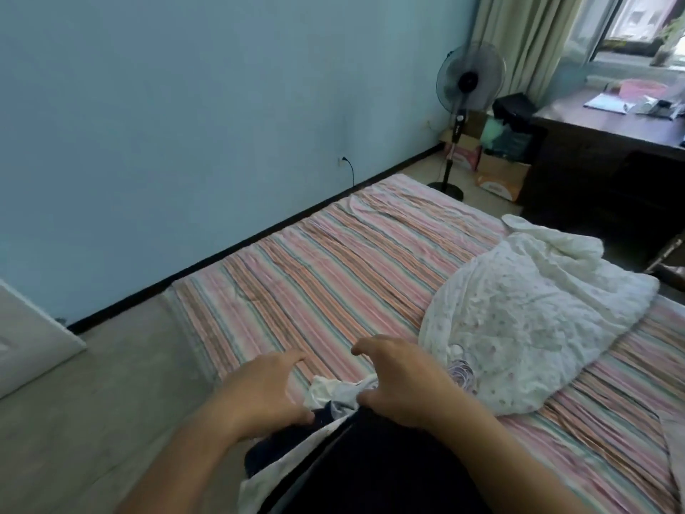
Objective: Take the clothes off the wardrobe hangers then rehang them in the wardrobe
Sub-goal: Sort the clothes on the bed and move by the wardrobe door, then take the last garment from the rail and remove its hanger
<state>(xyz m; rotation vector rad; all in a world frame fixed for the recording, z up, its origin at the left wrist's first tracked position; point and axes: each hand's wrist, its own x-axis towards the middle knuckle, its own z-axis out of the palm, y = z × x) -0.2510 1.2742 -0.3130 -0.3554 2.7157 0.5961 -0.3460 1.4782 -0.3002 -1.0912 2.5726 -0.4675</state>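
Both hands, left hand (265, 389) and right hand (398, 380), fingers spread and holding nothing, hover over the bundled clothes (335, 396) just beneath them, probably about to gather one for rehanging

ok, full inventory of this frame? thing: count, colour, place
striped bed sheet: 1, pink, orange and grey stripes, covers the bed, centre
white dotted quilt: 1, white with small pink dots, bunched on the bed's right side
pile of dark and white clothes: 1 pile, navy, black and white, near bed edge under the hands
black pedestal fan: 1, black, on the floor beyond the bed by the curtain
dark wooden desk: 1, dark brown, right, under the window
cardboard boxes: several, tan and pink, between fan and desk
left hand: fingers spread, over the clothes
right hand: fingers spread, resting on the clothes
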